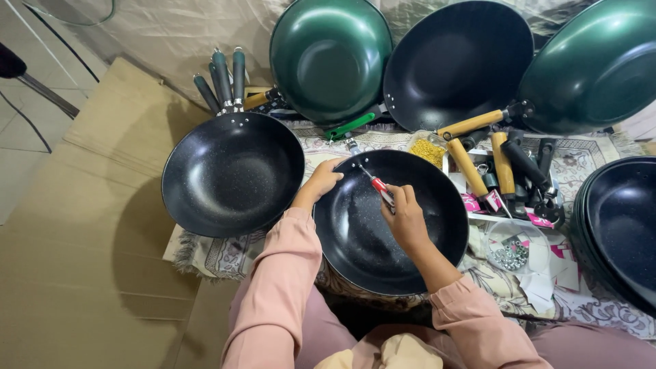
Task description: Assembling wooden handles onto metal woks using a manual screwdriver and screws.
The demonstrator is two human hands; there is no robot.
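Two hands are working over the black pan (389, 225) lying at the centre of the frame on my lap. My right hand (406, 217) is closing its fingers around a red-handled screwdriver (377, 186), whose tip is pointing at the pan's upper rim. My left hand (322, 179) is gripping that rim just beside the tip. Left of it, another black pan (232, 174) is resting on the patterned cloth (219, 256). Wooden handles (482, 164) are lying at the right.
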